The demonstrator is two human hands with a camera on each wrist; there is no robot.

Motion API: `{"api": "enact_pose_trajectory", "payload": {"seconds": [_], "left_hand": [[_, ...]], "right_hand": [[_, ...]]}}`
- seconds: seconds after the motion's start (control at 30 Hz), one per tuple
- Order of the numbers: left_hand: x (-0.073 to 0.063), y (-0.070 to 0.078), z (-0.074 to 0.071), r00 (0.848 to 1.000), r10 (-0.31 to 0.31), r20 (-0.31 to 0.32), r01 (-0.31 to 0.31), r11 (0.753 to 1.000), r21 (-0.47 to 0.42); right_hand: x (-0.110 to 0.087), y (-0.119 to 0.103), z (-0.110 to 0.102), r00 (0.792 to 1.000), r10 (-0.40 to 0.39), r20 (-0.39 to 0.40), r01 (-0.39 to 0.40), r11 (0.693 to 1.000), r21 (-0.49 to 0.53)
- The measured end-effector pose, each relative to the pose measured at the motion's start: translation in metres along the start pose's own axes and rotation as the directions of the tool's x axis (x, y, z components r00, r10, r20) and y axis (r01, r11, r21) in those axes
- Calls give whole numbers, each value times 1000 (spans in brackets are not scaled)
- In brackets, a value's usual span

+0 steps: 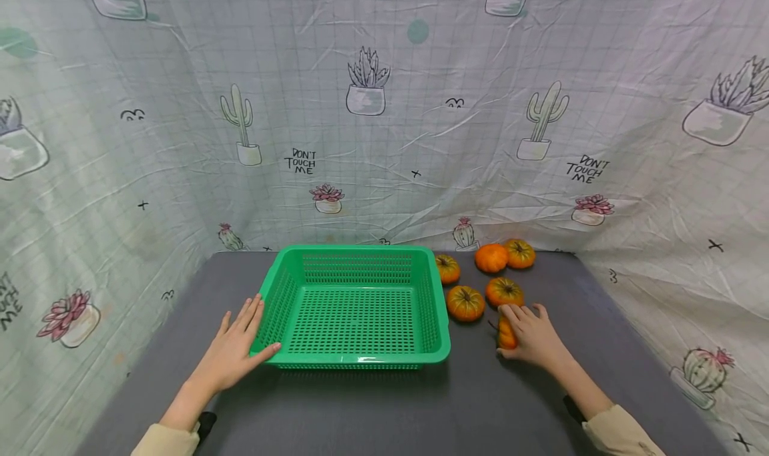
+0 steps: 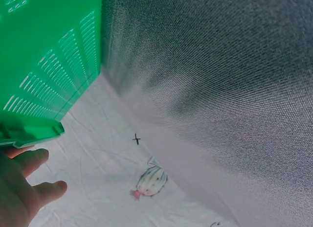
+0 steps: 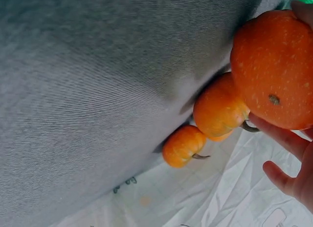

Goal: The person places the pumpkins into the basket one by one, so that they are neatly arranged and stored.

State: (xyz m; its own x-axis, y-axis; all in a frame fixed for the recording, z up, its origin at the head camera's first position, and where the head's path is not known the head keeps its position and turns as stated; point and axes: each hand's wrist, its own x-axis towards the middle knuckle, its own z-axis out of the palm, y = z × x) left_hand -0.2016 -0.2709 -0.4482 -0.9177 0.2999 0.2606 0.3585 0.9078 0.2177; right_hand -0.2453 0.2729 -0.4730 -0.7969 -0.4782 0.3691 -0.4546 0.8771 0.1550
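Note:
My right hand (image 1: 531, 339) grips a small orange pumpkin (image 1: 506, 336) tipped on its side, thumb at the near side and fingers over the far side. In the right wrist view this pumpkin (image 3: 271, 65) shows its round underside, close over the grey table. At the left of the head view, my left hand (image 1: 231, 352) rests with straight, spread fingers on the left rim of a green plastic basket (image 1: 360, 358), the thumb near its front corner. The left wrist view shows the basket's slotted side wall (image 2: 54, 65) beside the fingers.
Several more small pumpkins lie right of the basket: one close behind the held pumpkin (image 1: 504, 292), one beside the basket (image 1: 465, 304), others further back (image 1: 491, 258). A printed cloth (image 1: 414, 142) hangs behind and at both sides of the grey table (image 1: 360, 409).

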Motion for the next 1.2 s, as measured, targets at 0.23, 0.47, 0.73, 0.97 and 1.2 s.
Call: {"api": "enact_pose_trajectory", "payload": {"seconds": [0.23, 0.47, 0.73, 0.97, 1.2], "left_hand": [[0, 0, 1, 1000, 2, -4, -2, 1000, 6], [1, -1, 1, 1000, 0, 6, 0, 1000, 2], [0, -2, 1, 1000, 5, -2, -5, 1000, -10], [0, -2, 0, 1000, 6, -3, -6, 1000, -8], [0, 0, -2, 1000, 11, -15, -11, 1000, 2]], "right_hand": [[-5, -1, -6, 1000, 10, 18, -11, 1000, 27], [-10, -2, -11, 995, 77, 67, -81, 995, 54], [-11, 1, -16, 986, 119, 118, -122, 992, 20], [-12, 2, -15, 985, 123, 124, -124, 992, -4], [-14, 2, -14, 986, 133, 102, -133, 991, -3]]}}
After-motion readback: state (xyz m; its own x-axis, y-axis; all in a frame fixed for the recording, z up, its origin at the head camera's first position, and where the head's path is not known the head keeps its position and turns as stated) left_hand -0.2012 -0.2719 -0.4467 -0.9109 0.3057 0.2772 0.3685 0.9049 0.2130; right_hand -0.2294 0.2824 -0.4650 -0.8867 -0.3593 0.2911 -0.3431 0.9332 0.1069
